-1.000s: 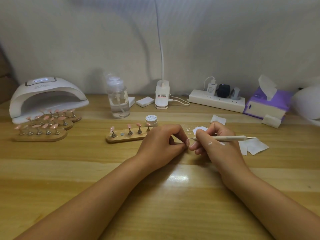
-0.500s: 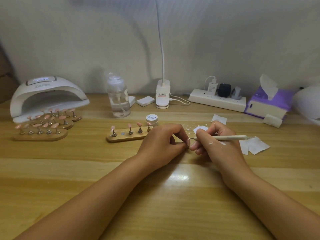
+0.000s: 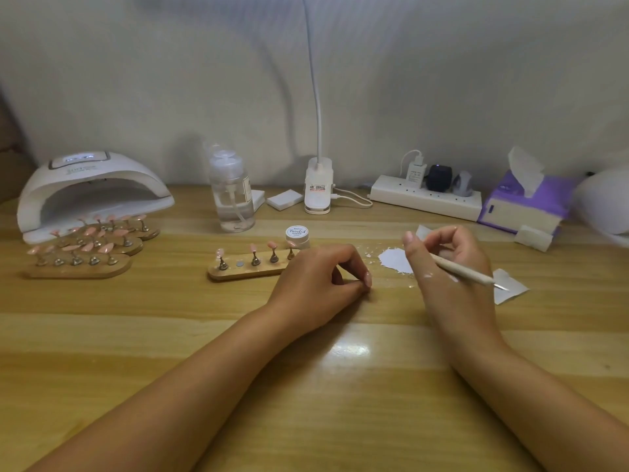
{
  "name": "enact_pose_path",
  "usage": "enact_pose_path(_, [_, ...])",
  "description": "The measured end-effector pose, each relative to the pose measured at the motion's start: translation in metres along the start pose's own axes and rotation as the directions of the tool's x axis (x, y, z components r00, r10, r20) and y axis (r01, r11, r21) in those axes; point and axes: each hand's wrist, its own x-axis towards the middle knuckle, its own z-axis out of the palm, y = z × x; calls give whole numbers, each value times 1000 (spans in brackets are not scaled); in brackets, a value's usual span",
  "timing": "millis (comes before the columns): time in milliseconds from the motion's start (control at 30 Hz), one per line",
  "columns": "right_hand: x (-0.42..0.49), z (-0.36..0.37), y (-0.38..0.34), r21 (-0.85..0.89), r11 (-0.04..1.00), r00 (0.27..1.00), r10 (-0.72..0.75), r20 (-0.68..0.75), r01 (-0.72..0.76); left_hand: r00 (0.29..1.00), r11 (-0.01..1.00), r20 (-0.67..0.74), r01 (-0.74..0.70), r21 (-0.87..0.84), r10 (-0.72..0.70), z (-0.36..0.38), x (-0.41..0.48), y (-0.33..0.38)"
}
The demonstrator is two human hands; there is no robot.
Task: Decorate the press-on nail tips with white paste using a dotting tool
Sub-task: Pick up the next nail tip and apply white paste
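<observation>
Head view: a reload between dabs is judged. The dotting tool (image 3: 466, 271) is gripped in the right hand (image 3: 446, 267), now lifted rightward off the left hand (image 3: 316, 281), whose curled fingers are judged to pinch a hidden nail tip. Next, the white paste (image 3: 394, 260) at centre must be picked up.

Bare forearms (image 3: 211, 379), white smears (image 3: 427, 275) on right grip (image 3: 449, 267)

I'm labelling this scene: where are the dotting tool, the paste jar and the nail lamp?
dotting tool (image 3: 465, 272), head view, middle of its pale handle.
paste jar (image 3: 297, 232), head view, its white lid.
nail lamp (image 3: 92, 180), head view, top of its dome.
</observation>
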Motion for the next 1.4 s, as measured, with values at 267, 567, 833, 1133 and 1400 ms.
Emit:
enact_pose_path(267, [12,-9,10,-158,970,979,196,63,-184,999,999,7,39,-28,-38,1,1,0])
enact_pose_path(567, [11,-7,5,-255,954,974,194,114,-160,997,996,23,76,-51,-75,0,1,2])
enact_pose_path(833, [5,-9,-3,-47,999,999,21,31,-20,998,997,39,60,-52,-58,-1,0,3])
enact_pose_path(1133, [-6,5,-5,167,941,948,267,173,-296,999,1000,29,22,-15,-22,-1,0,3])
enact_pose_path(1400, [-5,7,-2,74,962,949,246,200,-265,1000,1000,13,12,1,-12,0,1,3])
